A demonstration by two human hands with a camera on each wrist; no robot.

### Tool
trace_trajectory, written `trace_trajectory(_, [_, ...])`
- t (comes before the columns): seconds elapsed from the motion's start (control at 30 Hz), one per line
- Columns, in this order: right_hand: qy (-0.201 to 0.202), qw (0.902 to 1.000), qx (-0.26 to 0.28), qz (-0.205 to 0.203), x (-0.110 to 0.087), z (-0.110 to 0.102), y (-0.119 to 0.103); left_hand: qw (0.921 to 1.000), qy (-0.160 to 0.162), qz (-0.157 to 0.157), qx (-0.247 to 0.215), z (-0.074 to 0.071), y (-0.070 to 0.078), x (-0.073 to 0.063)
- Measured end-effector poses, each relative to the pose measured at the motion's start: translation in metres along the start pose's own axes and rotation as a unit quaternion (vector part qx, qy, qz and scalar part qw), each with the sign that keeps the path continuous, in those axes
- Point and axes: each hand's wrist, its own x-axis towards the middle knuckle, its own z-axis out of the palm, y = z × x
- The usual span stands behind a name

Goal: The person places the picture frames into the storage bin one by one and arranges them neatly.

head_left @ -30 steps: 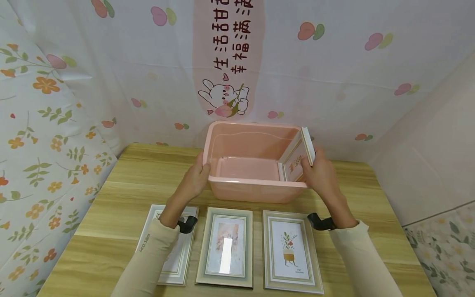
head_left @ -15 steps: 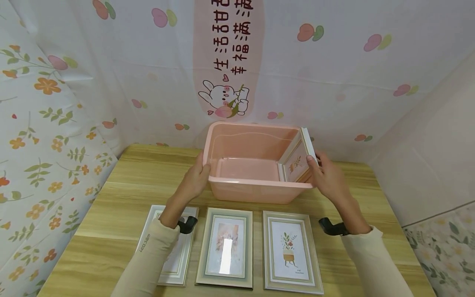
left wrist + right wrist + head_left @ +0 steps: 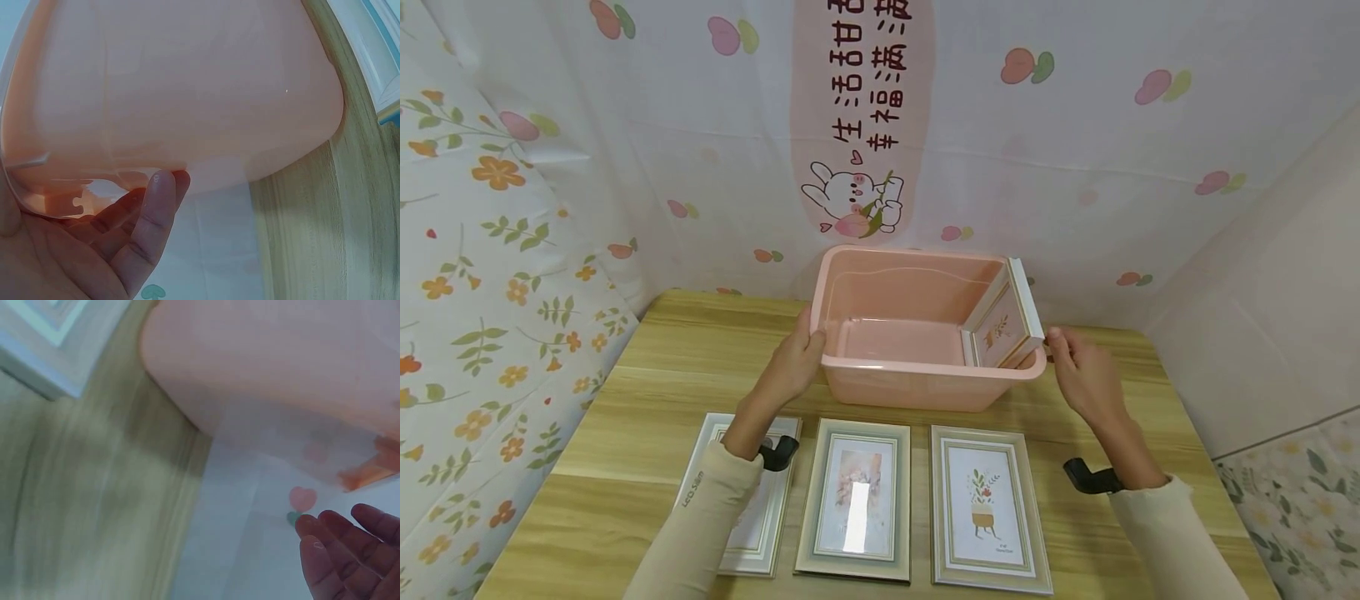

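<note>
A pink plastic basin [image 3: 917, 385] stands at the back of the table. My left hand [image 3: 793, 362] grips its left rim, the thumb inside; in the left wrist view the fingers [image 3: 153, 212] curl under the rim from outside. A white picture frame [image 3: 1003, 325] with a plant print leans upright against the basin's right inner wall, its top edge above the rim. My right hand [image 3: 1086, 371] is just right of the basin and holds nothing. In the right wrist view its fingers [image 3: 350, 550] are loosely bent, apart from the basin wall [image 3: 269, 362].
Three picture frames lie flat in front of the basin: a white one [image 3: 763, 533] partly under my left forearm, a green-cream one [image 3: 854, 427] in the middle, and a beige one [image 3: 977, 437] at right. A patterned cloth [image 3: 1075, 167] hangs behind the wooden table [image 3: 647, 392].
My right hand has let go of the white picture frame and the basin's right rim and moved right, off them. The left hand and the basin have stayed put.
</note>
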Motion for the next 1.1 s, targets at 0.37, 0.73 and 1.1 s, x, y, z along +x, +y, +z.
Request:
trace_trajectory(0.37, [-0.092,0.9947,-0.034,0.032,-0.015,0.004,0.015,1.0,-0.001,-0.004,-0.005,0.0,0.0,-0.001])
trace_trajectory(0.73, [-0.209,0.9775,-0.014,0.025,-0.025,0.014,0.025,1.0,0.002,-0.006,0.002,0.0,0.001,0.0])
trace_trajectory(1.1, [-0.332,0.9432,0.01,-0.003,-0.036,0.037,0.029,1.0,0.002,-0.002,0.003,0.0,0.002,0.0])
